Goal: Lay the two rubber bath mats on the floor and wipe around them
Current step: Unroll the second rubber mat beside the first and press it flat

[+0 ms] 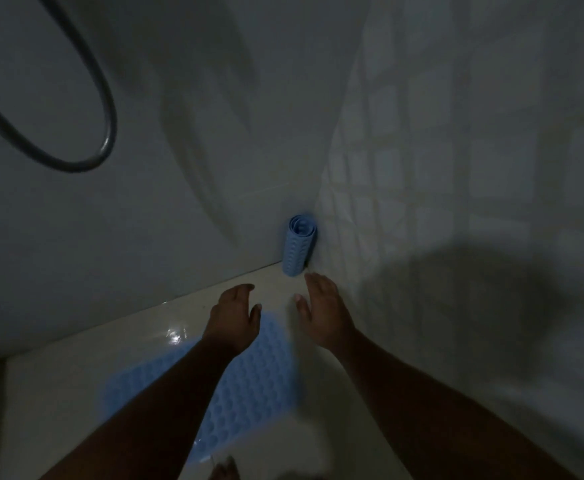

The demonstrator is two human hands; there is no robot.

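Dimly lit and blurred throughout, so fine detail hard to read. Flat pale-blue bubbled rubber bath mat (249,382) spread on the glossy cream floor (58,393), partly covered by the left forearm. Rolled pale-blue rubber bath mat (299,245) upright in the wall corner. Left hand (235,317) and right hand (321,310) both reaching toward it, fingers spread, empty, not touching.

pale glossy floor (75,393) carries a flat blue mat (259,368) and a rolled mat (299,245).
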